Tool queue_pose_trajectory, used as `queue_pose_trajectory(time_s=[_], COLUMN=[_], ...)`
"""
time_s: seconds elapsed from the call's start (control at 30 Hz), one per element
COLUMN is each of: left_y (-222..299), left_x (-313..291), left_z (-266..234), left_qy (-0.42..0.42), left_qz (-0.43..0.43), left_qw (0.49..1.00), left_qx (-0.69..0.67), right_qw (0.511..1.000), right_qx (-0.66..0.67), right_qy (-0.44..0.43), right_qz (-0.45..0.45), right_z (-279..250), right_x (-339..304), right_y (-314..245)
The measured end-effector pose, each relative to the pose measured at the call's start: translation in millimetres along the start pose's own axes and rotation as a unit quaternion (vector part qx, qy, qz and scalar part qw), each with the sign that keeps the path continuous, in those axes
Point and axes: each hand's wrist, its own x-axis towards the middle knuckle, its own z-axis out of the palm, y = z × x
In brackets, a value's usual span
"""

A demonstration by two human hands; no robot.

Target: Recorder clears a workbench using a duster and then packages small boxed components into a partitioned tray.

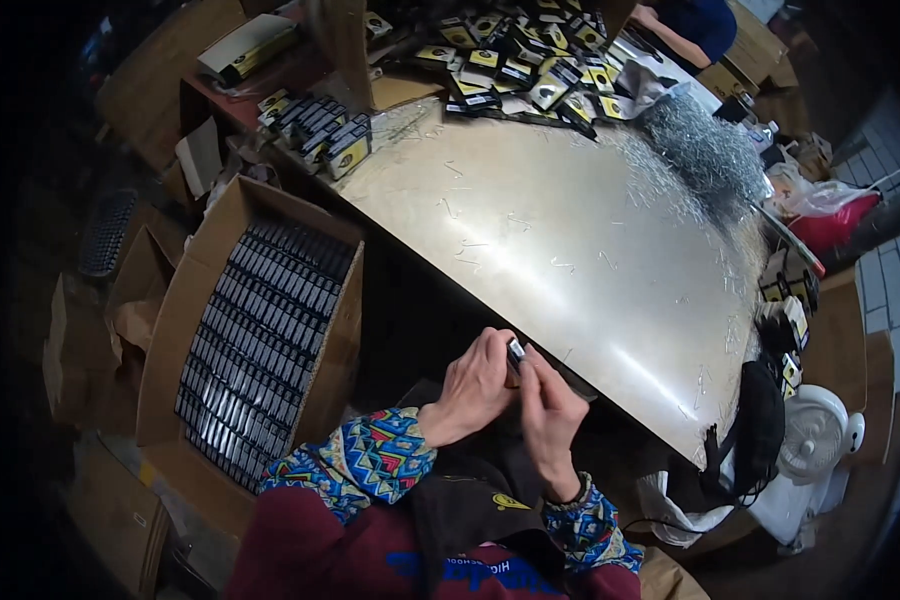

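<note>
Near the table's front edge, my left hand [473, 385] and my right hand [552, 408] come together on a small dark box [515, 349] with a pale label. My left fingers wrap around its left side, while my right thumb and fingers pinch it from the right. Most of the box is hidden by my fingers. Beyond them spreads the shiny metal tabletop [560, 270], with several thin bent wire pieces [515, 222] scattered over it.
At my left stands an open carton [160, 380] packed with rows of dark small boxes [260, 340]. Black-and-yellow boxes [530, 70] pile up at the back, beside a heap of metal wires [705, 150]. A white fan [815, 435] stands right. Another person's arm [675, 40] shows at top.
</note>
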Motion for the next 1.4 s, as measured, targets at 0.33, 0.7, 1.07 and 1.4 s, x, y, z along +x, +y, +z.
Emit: queue_pose_trajectory(time_s=[0.33, 0.7, 1.07, 1.4], left_y=[-9.6, -58.8, -10.7, 43.9], left_x=[76.2, 385.4, 531.3, 386.3], left_z=[-63.0, -58.4, 60.5, 30.9], left_qy=[-0.059, 0.013, 0.058, -0.091], left_qz=[0.009, 0.155, 0.041, -0.156], left_qw=[0.978, 0.936, 0.969, 0.944], left_qx=[0.198, 0.315, 0.237, -0.275], right_qw=[0.984, 0.846, 0.878, 0.893], right_qx=[-0.106, -0.529, -0.473, -0.402], right_qy=[-0.034, 0.055, -0.033, -0.193], right_qz=[-0.140, -0.027, 0.075, -0.055], right_z=[-27.8, -205.3, -210.0, -175.6], right_x=[27.0, 220.0, 400.6, 268.1], right_y=[17.6, 185.2, 243.0, 164.4])
